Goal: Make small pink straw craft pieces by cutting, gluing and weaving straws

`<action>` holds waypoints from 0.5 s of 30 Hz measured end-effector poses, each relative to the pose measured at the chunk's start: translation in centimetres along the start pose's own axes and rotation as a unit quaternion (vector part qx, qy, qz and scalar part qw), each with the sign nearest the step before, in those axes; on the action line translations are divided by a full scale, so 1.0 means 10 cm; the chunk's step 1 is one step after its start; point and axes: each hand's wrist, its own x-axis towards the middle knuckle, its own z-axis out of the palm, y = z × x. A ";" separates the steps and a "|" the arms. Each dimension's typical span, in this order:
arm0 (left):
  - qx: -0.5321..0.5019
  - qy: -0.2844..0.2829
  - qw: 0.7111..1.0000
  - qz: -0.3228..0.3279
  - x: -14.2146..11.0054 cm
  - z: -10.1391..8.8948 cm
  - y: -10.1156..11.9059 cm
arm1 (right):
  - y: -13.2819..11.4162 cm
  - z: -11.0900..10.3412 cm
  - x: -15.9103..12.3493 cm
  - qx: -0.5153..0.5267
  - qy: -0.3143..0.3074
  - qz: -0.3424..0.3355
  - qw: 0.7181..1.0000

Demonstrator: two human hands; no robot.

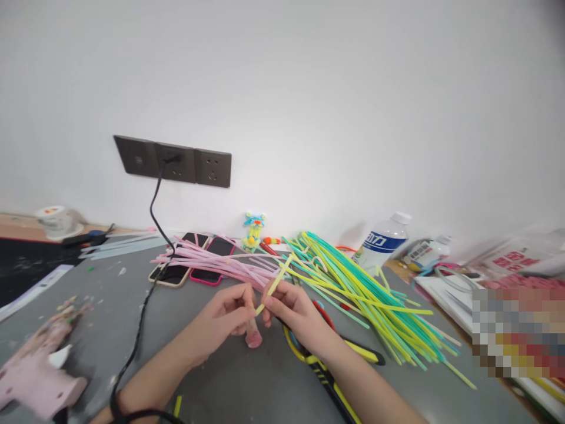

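My left hand (229, 315) and my right hand (293, 312) meet over the grey table (229, 383), fingers pinched together. My right hand grips a thin yellow straw (276, 284) that slants up and to the right. My left hand pinches the straw's lower end, and a small pink piece (253, 337) hangs just below its fingers. Behind the hands lie a bundle of pink straws (212, 261) and a large fan of yellow and green straws (375, 294).
Two phones (194, 268) lie under the pink straws. A black cable (141, 318) runs from a wall socket (172, 160) across the table to my left wrist. A pink glue gun (33, 377), black-and-yellow scissors (322, 365), a water bottle (382, 242) and a small straw figure (253, 229) stand around.
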 end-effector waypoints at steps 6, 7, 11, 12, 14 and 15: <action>0.009 0.056 0.998 0.002 0.05 0.00 0.01 | 0.11 -0.03 0.03 0.074 0.043 -0.035 0.996; 0.011 0.068 0.998 0.001 0.06 0.00 0.02 | 0.12 -0.04 0.04 0.078 0.050 -0.045 0.995; 0.018 0.108 0.994 -0.005 0.08 0.01 0.06 | 0.13 -0.03 0.04 0.056 0.059 -0.076 0.994; 0.020 0.117 0.993 -0.004 0.08 0.01 0.06 | 0.12 -0.02 0.04 0.051 0.059 -0.079 0.994; 0.026 0.128 0.991 -0.001 0.09 -0.01 0.04 | 0.10 -0.01 0.03 0.047 0.057 -0.079 0.994; 0.028 0.130 0.991 0.000 0.09 -0.02 0.03 | 0.10 0.00 0.03 0.045 0.056 -0.076 0.994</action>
